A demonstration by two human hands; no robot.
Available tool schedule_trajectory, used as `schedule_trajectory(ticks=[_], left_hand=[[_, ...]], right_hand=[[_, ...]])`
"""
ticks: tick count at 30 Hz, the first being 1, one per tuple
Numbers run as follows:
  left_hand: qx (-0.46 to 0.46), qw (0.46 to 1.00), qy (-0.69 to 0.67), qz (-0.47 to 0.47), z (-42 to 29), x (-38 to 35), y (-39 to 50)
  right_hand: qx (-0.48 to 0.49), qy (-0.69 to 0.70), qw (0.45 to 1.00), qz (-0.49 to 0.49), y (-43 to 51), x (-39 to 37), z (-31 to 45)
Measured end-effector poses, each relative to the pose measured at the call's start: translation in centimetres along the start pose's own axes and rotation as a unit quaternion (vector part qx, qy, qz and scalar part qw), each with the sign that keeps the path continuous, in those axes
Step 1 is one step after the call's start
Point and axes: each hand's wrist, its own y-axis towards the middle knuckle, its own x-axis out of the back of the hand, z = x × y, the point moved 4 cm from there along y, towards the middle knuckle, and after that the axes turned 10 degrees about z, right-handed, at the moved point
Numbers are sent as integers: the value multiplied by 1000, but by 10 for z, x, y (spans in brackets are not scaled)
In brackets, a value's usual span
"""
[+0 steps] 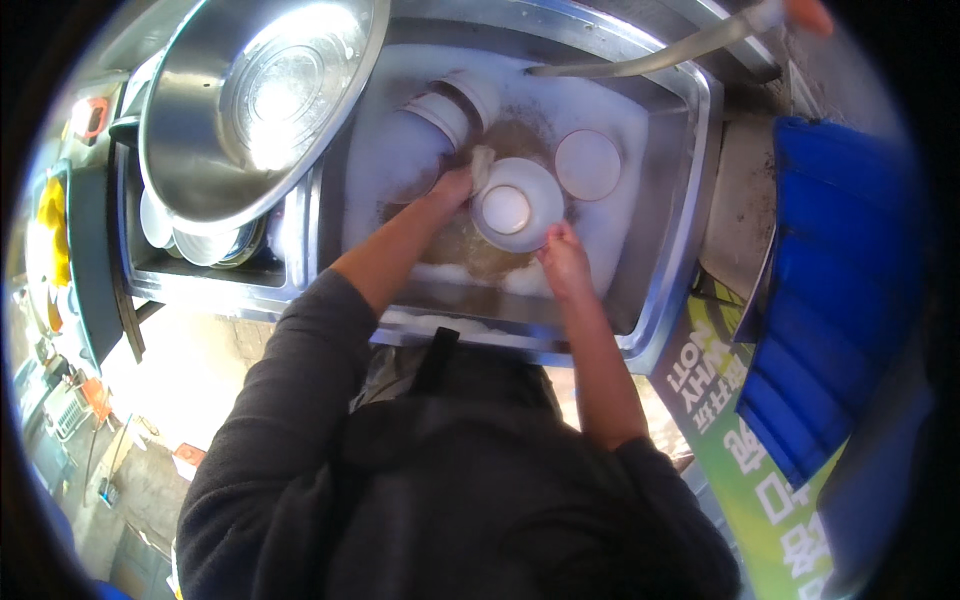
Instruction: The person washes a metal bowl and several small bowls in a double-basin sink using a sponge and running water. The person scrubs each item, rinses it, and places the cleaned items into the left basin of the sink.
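Note:
My right hand (564, 255) grips the lower right rim of a white bowl (506, 210), whose round foot ring faces up at me. At the bowl's upper left edge, my left hand (454, 187) holds a pale cloth (481, 166) against it; the fingertips are partly hidden. Both hands are over the soapy, brownish water of a steel sink (664, 202). Another round white bowl (589, 165) with a reddish rim sits in the suds to the right. Several white bowls (435, 116) lie tilted together at the upper left, partly under foam.
A large steel basin (187, 105) overhangs the sink's left side. Below it, stacked dishes (206, 246) stand in a smaller sink compartment. A pale hose (667, 56) reaches into the water from the upper right. Right of the sink are a blue ribbed panel (832, 277) and a green banner (750, 525) bearing writing.

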Motion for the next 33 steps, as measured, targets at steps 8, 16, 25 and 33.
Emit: schedule_trajectory(ticks=[8,16,25,33], left_hand=[[-114,955,132,241,-4,-37,-47],[-268,675,681,98,36,-24,-22],[-146,758,623,-125,-17,-2,-62],[-548,650,509,-135,-39,-1,-229]], right_hand=[[-118,272,955,33,31,-19,3],[-193,-23,979,-59,58,6,-32],[-42,-635,767,-84,64,-1,-3],[383,-618,675,124,-47,-112,31]])
